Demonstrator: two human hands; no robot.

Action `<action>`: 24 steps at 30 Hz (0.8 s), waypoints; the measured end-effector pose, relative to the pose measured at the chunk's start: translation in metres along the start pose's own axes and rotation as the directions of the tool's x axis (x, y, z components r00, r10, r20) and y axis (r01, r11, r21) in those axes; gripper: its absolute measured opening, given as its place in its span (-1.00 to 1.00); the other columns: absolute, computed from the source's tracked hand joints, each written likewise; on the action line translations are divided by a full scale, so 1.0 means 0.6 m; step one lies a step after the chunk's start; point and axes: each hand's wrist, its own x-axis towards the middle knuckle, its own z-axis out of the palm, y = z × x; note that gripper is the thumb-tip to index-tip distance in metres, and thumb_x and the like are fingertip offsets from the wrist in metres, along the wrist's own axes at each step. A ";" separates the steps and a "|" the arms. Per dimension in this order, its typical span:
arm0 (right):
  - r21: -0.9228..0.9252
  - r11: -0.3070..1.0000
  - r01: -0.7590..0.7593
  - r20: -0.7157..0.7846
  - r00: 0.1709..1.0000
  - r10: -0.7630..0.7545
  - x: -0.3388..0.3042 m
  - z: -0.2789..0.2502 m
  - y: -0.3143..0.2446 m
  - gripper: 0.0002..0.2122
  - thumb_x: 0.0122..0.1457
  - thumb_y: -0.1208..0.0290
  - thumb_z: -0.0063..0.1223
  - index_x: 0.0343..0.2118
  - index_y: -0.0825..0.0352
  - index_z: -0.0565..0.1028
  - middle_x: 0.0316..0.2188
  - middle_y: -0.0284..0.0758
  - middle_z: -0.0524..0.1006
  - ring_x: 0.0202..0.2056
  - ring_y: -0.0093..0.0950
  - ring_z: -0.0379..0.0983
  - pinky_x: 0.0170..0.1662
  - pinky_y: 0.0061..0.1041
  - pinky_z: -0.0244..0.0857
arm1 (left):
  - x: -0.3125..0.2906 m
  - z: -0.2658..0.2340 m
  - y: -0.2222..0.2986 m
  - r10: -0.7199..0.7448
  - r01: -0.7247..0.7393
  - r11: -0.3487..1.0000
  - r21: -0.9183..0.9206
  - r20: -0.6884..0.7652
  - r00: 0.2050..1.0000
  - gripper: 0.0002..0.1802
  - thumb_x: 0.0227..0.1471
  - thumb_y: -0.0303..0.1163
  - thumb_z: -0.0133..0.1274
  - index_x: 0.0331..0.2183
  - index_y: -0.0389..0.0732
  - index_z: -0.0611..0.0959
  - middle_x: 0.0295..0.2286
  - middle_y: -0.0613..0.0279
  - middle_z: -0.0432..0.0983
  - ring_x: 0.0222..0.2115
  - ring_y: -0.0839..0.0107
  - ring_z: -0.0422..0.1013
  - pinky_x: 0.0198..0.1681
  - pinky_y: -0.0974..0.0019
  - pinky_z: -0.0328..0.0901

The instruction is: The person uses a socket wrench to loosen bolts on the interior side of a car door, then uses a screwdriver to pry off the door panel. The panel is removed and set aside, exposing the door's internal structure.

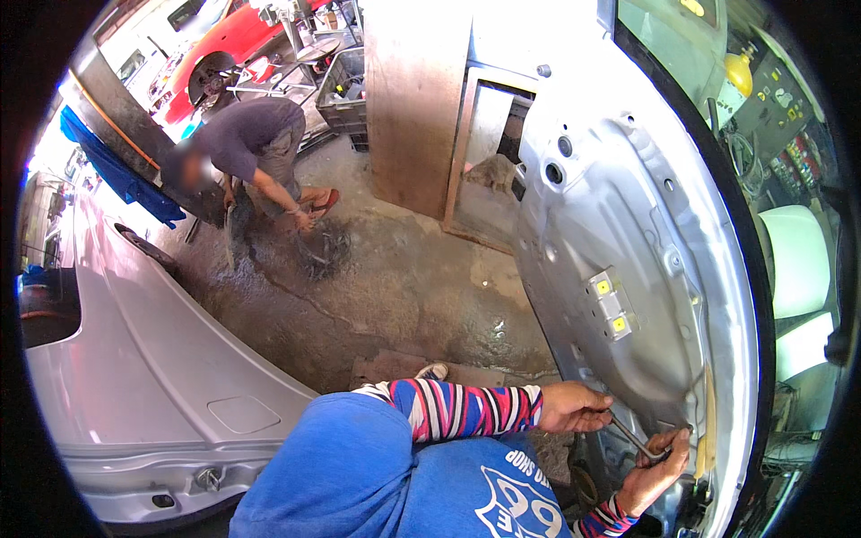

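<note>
Presently clamping tool (633, 436) at both ends with fingers (597, 405) of left hand (569, 406) and right hand (653, 473), by lower edge of panel (619, 215), with wet floor (421, 287) spreading between panel and car (161, 350).

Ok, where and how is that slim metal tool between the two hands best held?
Probably near both ends of the slim metal tool: left hand at the upper end, coming from the left; right hand at the lower end, coming from below. Its straight shaft slants down to the right, its middle bare between them.
</note>
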 end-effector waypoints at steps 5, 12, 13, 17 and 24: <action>0.002 1.000 0.029 0.051 0.998 -0.029 0.002 -0.009 0.011 -0.61 0.34 0.07 -0.02 -0.57 0.16 0.26 -0.68 -0.53 0.16 -0.68 -0.70 0.01 -0.64 -0.60 -0.20 | -0.019 0.032 -0.023 -0.022 0.025 0.980 -0.200 0.016 1.000 -0.72 0.26 -0.17 0.11 -0.21 -0.20 0.55 -0.34 0.17 0.62 -0.35 0.37 0.59 -0.27 0.39 0.54; 0.053 0.998 0.029 0.210 0.977 -0.040 0.017 -0.038 0.028 -0.56 0.34 0.02 -0.01 -0.59 0.21 0.25 -0.67 -0.51 0.14 -0.62 -0.67 0.06 -0.56 -0.57 -0.15 | -0.029 0.071 -0.066 0.016 0.002 0.941 -0.339 0.050 0.999 -0.68 0.32 -0.11 -0.01 -0.17 -0.17 0.59 -0.29 0.25 0.66 -0.34 0.46 0.59 -0.34 0.41 0.50; 0.052 0.999 0.005 0.184 0.983 -0.015 0.018 -0.040 0.029 -0.55 0.34 0.02 -0.01 -0.59 0.22 0.26 -0.67 -0.50 0.15 -0.62 -0.67 0.05 -0.56 -0.57 -0.15 | -0.029 0.073 -0.071 0.029 0.005 0.943 -0.331 0.099 0.995 -0.68 0.32 -0.11 -0.02 -0.17 -0.17 0.59 -0.27 0.27 0.66 -0.33 0.48 0.59 -0.36 0.42 0.48; 0.040 0.999 0.011 0.210 0.977 -0.019 0.019 -0.045 0.028 -0.55 0.34 0.00 -0.02 -0.57 0.21 0.26 -0.64 -0.49 0.18 -0.65 -0.68 0.02 -0.58 -0.59 -0.17 | -0.033 0.077 -0.081 0.101 -0.054 0.953 -0.297 0.145 0.984 -0.61 0.34 -0.05 -0.06 -0.10 -0.18 0.60 -0.23 0.39 0.64 -0.35 0.53 0.56 -0.40 0.45 0.42; 0.092 0.996 -0.020 0.389 0.921 -0.017 0.029 -0.070 0.035 -0.61 0.35 0.04 0.01 -0.49 0.23 0.32 -0.61 -0.49 0.25 -0.62 -0.69 0.08 -0.55 -0.61 -0.09 | -0.014 0.085 -0.090 0.128 -0.097 0.931 -0.353 0.064 0.990 -0.61 0.36 0.03 -0.15 -0.15 -0.07 0.55 -0.33 0.32 0.63 -0.44 0.51 0.52 -0.42 0.38 0.42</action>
